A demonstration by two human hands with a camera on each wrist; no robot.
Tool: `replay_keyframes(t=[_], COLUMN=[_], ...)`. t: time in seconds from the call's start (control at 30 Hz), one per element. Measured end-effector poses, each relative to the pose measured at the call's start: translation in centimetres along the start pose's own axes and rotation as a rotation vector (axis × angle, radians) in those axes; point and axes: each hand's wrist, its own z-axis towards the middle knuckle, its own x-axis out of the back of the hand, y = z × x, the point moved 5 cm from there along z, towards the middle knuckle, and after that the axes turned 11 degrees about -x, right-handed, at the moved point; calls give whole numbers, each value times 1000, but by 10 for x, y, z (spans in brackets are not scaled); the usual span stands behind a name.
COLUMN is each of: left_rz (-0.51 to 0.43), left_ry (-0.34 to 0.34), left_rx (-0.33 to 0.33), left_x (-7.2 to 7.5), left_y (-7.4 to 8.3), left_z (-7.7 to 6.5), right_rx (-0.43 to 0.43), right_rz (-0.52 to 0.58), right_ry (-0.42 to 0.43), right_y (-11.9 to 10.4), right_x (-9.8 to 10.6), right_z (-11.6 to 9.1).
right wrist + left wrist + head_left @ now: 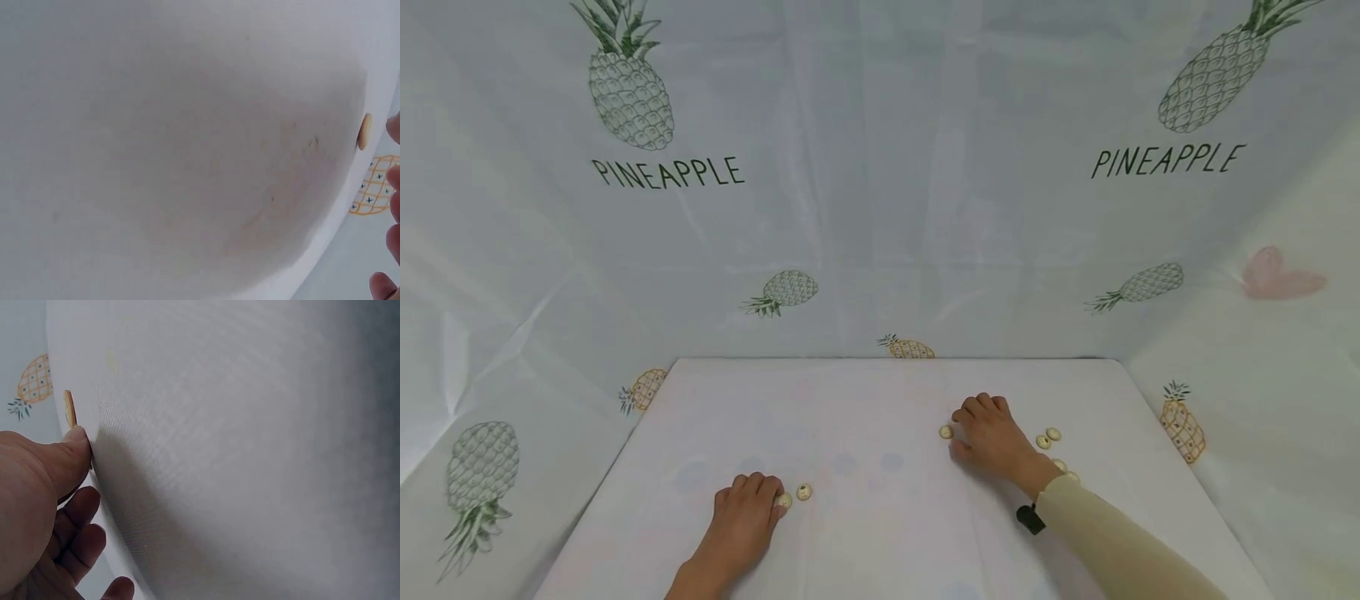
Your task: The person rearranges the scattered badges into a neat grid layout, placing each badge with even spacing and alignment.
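Observation:
Small, round, pale wooden pieces lie on the white table. My left hand (743, 518) pinches one round wooden piece (783, 501) between thumb and fingers, low at the tabletop. Just right of it lies a second round piece (804, 492) with a dark mark. In the left wrist view the thumb (70, 456) presses down, and a piece (70, 408) shows beyond its tip. My right hand (992, 435) hovers with loosely bent, parted fingers beside another round piece (946, 432). The right wrist view shows that piece (365, 131) apart from the fingertips (394, 177).
Several more round pieces (1053, 434) lie right of the right hand, some partly behind the wrist. A black wrist-worn item (1030, 519) hangs under the right sleeve. White cloth (887, 208) printed with pineapples walls the table's (850, 400) back and sides.

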Motion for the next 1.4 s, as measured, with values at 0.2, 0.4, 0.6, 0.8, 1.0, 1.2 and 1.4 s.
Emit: replay_keyframes(t=[0.2, 0.4, 0.6, 0.8, 1.0, 1.2, 1.4], left_rz=[-2, 0, -4, 6, 1, -7, -11], left_ry=[-2, 6, -8, -9, -5, -3, -7], left_rx=[1, 1, 5, 4, 0, -4, 6], left_x=[1, 3, 1, 3, 1, 1, -1], left_y=[0, 1, 2, 2, 1, 0, 1], left_z=[0, -2, -2, -3, -4, -4, -3], right_rx=[-3, 1, -38, -51, -51, -100, -105], right_rz=[-39, -48, -34, -33, -55, -66, -77], right_ry=[61, 147, 216, 287, 292, 226, 162], right_y=[8, 24, 53, 80, 94, 96, 93], right_x=[8, 22, 43, 58, 61, 58, 44], right_z=[-8, -28, -51, -75, -95, -105, -112])
